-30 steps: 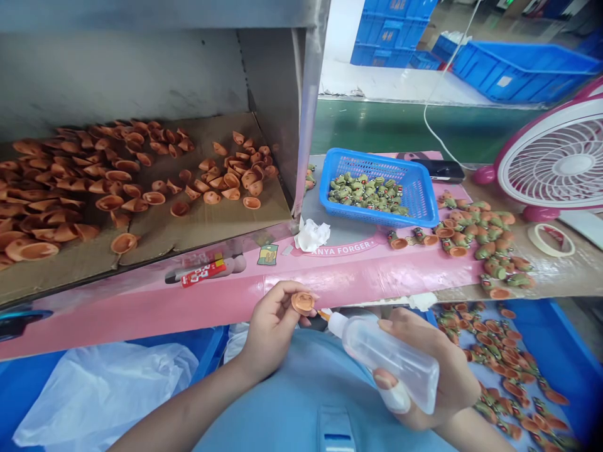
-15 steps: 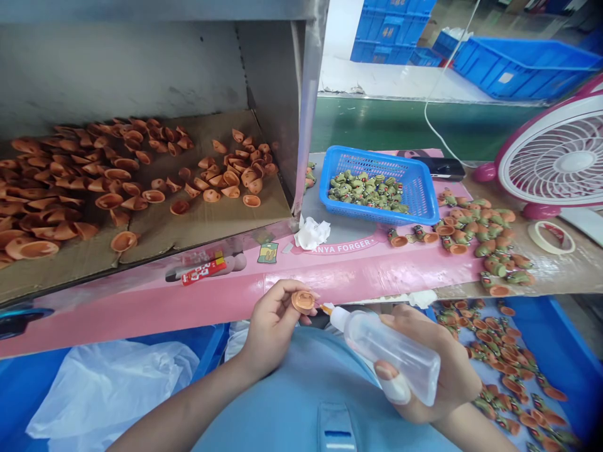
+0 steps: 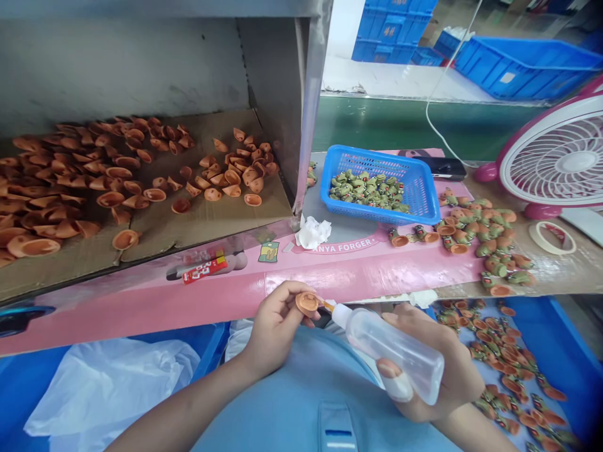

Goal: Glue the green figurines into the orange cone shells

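Note:
My left hand pinches a small orange cup-shaped piece with its hollow side facing me. My right hand is wrapped round a clear squeeze bottle. The bottle's orange nozzle tip touches the right edge of the orange piece. Both hands hover over my light-blue clothing, just below the front edge of the pink board.
Many loose orange pieces lie on cardboard inside a metal cabinet at left. A blue basket holds green figures; more assembled ones lie to its right and in a blue bin below. A pink fan, tape roll, tissue.
The bottle's nozzle has moved left and now touches the orange piece; a second ago a small gap separated them. My left hand has stayed nearly still.

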### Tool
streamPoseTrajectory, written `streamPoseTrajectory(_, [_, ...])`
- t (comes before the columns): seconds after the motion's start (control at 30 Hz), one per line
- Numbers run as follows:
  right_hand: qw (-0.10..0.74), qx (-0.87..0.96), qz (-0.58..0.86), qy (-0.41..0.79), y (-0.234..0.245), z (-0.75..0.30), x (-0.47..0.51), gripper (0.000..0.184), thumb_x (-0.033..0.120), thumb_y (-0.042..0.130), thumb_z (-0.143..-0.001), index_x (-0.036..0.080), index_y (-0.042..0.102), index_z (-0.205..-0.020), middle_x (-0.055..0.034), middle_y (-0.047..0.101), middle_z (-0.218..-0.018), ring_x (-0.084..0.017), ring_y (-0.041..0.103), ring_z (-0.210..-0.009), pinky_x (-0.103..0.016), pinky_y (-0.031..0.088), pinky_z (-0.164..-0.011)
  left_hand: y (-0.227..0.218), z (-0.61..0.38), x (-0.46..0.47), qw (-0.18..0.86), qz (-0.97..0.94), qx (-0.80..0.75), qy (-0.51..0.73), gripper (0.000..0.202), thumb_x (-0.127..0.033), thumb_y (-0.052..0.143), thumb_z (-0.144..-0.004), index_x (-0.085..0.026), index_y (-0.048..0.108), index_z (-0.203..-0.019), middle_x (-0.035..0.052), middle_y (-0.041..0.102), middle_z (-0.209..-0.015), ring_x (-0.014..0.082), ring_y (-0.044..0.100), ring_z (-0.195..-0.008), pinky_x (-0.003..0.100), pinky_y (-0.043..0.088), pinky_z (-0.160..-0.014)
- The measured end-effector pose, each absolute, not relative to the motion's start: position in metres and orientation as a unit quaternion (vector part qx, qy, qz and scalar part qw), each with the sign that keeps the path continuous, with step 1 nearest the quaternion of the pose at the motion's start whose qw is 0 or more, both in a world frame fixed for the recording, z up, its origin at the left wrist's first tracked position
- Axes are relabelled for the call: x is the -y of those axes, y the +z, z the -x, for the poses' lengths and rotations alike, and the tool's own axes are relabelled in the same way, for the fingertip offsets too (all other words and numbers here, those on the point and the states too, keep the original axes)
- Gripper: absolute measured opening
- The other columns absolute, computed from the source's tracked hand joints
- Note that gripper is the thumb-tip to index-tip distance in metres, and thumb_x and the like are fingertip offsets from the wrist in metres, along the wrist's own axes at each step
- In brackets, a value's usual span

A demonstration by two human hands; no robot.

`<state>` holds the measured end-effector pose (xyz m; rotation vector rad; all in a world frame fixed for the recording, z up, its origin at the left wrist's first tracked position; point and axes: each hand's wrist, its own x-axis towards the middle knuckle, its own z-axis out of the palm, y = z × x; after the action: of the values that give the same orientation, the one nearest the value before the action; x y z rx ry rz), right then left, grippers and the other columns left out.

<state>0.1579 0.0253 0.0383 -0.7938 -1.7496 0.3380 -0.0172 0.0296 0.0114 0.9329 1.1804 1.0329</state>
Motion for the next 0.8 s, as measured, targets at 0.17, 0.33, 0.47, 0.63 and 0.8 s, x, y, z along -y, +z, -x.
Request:
streamPoseTrajectory(0.17, [0.570,0.741,0.331,0.130,0.0394,-0.1557,-0.0271,0.033,0.015,0.058,-0.068,0.008,0.052,-0.099,-0.0053,0.053,-0.068,-0.013,0.047,-0.053,-0.027,0.036,-0.039,0.0095,0.0167,-0.0291,0.617,-0.403,-0.507,0.447,0.007,-0.015,0.048,-0.078,-0.016,0.054,-0.081,-0.0028,0.061,-0.062,0.0084,0.057,-0.055,0.020,0.047,-0.054])
streamPoseTrajectory(0.33, [0.564,0.743,0.329,0.145,0.0385,-0.1561,-0.0266,0.033,0.016,0.058,-0.067,0.009,0.051,-0.099,-0.0049,0.052,-0.065,-0.013,0.046,-0.050,-0.027,0.036,-0.039,0.0086,0.0169,-0.0296,0.624,-0.405,-0.497,0.447,0.008,-0.014,0.048,-0.078,-0.017,0.055,-0.081,-0.0033,0.060,-0.062,0.0080,0.056,-0.054,0.020,0.047,-0.054])
streamPoseTrajectory(0.47, [0.557,0.748,0.332,0.144,0.0381,-0.1552,-0.0274,0.034,0.017,0.058,-0.068,0.009,0.051,-0.100,-0.0050,0.053,-0.065,-0.013,0.047,-0.050,-0.027,0.036,-0.038,0.0083,0.0162,-0.0299,0.623,-0.408,-0.495,0.447,0.008,-0.015,0.049,-0.077,-0.017,0.056,-0.081,-0.0022,0.060,-0.062,0.0089,0.056,-0.054,0.021,0.047,-0.054])
streamPoseTrajectory(0.63, [0.559,0.752,0.322,0.135,0.0382,-0.1528,-0.0288,0.035,0.014,0.057,-0.067,0.008,0.051,-0.101,-0.0043,0.050,-0.062,-0.013,0.046,-0.049,-0.027,0.036,-0.038,0.0083,0.0155,-0.0294,0.629,-0.404,-0.485,0.452,0.007,-0.017,0.051,-0.077,-0.017,0.056,-0.082,-0.0017,0.061,-0.064,0.0091,0.055,-0.055,0.021,0.047,-0.054])
streamPoseTrajectory(0.8, [0.555,0.753,0.321,0.147,0.0339,-0.1545,-0.0260,0.037,0.015,0.059,-0.065,0.006,0.052,-0.101,-0.0075,0.053,-0.066,-0.012,0.042,-0.048,-0.027,0.032,-0.037,0.0087,0.0150,-0.0299,0.630,-0.404,-0.488,0.449,0.007,-0.017,0.051,-0.078,-0.017,0.055,-0.083,-0.0020,0.060,-0.062,0.0094,0.055,-0.057,0.021,0.047,-0.055])
